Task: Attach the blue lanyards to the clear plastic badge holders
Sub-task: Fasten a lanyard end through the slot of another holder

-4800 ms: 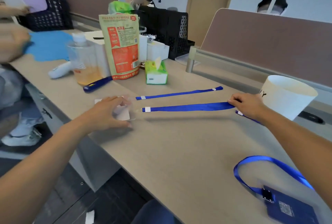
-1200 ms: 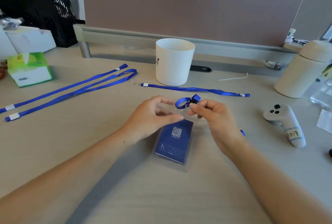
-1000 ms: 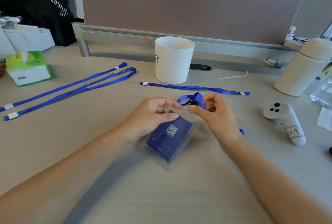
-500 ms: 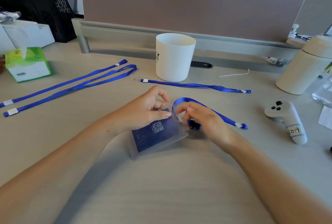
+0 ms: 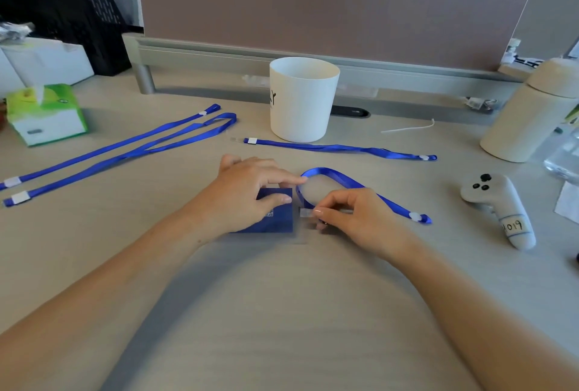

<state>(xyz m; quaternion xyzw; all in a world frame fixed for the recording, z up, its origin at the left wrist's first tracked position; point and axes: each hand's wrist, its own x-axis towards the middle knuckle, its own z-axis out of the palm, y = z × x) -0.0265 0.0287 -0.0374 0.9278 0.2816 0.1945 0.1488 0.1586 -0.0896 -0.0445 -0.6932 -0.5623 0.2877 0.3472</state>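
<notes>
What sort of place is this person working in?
Most likely a shared office. The pale desk is backed by a low brown divider panel on a metal rail, and everyday desk items such as a tissue box and a white cup stand on it.

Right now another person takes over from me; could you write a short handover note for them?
Left hand: presses the badge holder flat on the desk.
Right hand: pinches the clip end of the looped blue lanyard at the holder's clear edge.
Done: unclear whether the clip is fastened.
To do: fasten it; three loose lanyards lie farther back, no spare holders visible.
</notes>
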